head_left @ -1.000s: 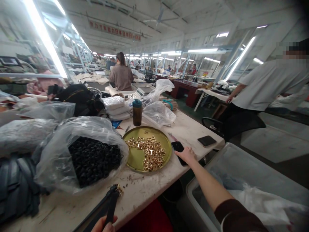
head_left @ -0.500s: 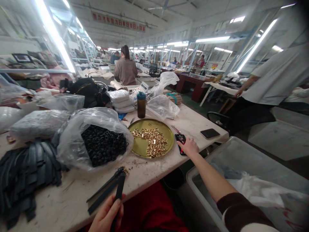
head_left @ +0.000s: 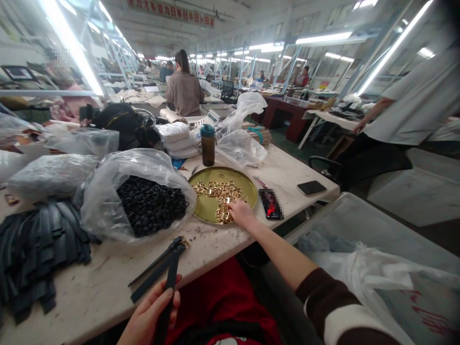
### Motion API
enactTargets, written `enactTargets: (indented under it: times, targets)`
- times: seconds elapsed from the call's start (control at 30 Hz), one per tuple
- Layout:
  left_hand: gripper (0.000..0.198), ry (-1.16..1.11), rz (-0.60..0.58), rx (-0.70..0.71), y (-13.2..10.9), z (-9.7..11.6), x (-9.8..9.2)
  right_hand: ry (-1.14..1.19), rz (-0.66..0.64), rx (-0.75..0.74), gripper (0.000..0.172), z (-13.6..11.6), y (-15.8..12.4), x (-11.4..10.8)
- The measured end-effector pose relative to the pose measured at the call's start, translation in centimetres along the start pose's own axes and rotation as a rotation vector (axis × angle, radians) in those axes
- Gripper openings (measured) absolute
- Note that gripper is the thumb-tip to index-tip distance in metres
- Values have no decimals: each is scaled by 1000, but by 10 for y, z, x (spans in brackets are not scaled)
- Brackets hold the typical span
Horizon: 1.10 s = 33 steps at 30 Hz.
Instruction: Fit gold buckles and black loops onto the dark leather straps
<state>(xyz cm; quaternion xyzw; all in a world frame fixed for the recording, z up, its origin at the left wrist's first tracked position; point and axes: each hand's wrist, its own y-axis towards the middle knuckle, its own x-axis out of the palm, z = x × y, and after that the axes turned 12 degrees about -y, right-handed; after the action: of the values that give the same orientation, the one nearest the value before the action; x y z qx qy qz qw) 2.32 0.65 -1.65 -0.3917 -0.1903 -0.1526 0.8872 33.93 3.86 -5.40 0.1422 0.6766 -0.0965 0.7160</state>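
Reaching into the tray [head_left: 202, 209]: right hand [head_left: 243, 213] is now at the gold buckles [head_left: 219, 189]. Half a second ago it was on the phone [head_left: 271, 203], right of the tray; phone is now let go, screen lit, no hand touching it. Means, as I judge it, attention is back on the work pieces, with both hands at parts. Buckles lie loose across the tray, heaped most toward its near side. Right fingertips are down among them; can't tell if they pinch one, fingers hide it.

Left hand [head_left: 155, 303] hasn't left its strap [head_left: 171, 275]: closed on it, thumb against fingers, near side of the tray. Strap slants up; its far end is by a gold buckle on the table, can't tell if joined. Other straps lie just beside it. Bag [head_left: 102, 201] of black loops [head_left: 149, 203] sits left of the tray; strap pile [head_left: 39, 254] farther left. Bottle [head_left: 208, 149] stands just behind the tray.
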Motion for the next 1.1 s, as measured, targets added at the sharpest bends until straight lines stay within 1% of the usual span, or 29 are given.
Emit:
enactTargets:
  times: [0.07, 0.17, 0.3, 0.47, 0.53, 0.6, 0.7, 0.8, 0.93, 1.0, 1.1]
  targets:
    - [59, 9, 18, -30, 6, -2, 2, 3, 5, 16, 24, 4, 1, 2]
    - [61, 44, 12, -84, 13, -2, 13, 16, 11, 42, 24, 11, 2, 7]
    - [57, 85, -7, -88, 21, 0, 27, 53, 16, 42, 17, 20, 4, 14]
    - [57, 91, 13, -119, 28, 1, 34, 99, 60, 27, 17, 23, 7, 15]
    - [53, 97, 5, -105, 30, 1, 36, 111, 77, 16, 14, 20, 8, 13]
    - [50, 105, 7, -76, 31, 3, 38, 120, 96, 2, 16, 18, 7, 12]
    - [47, 111, 27, -38, 32, 6, 37, 124, 140, -11, 20, 24, -4, 12]
    - [46, 115, 45, -29, 33, 6, 32, 102, 196, 38, 36, 52, -30, 15]
    - [44, 125, 32, -46, 38, -3, 29, 53, 246, 135, 45, 107, -63, 26]
    - [42, 129, 0, -47, 42, -9, 33, 33, 245, 149, 47, 129, -67, 32]
    - [42, 131, -27, -45, 44, -14, 40, 16, 238, 161, 47, 147, -53, 40]
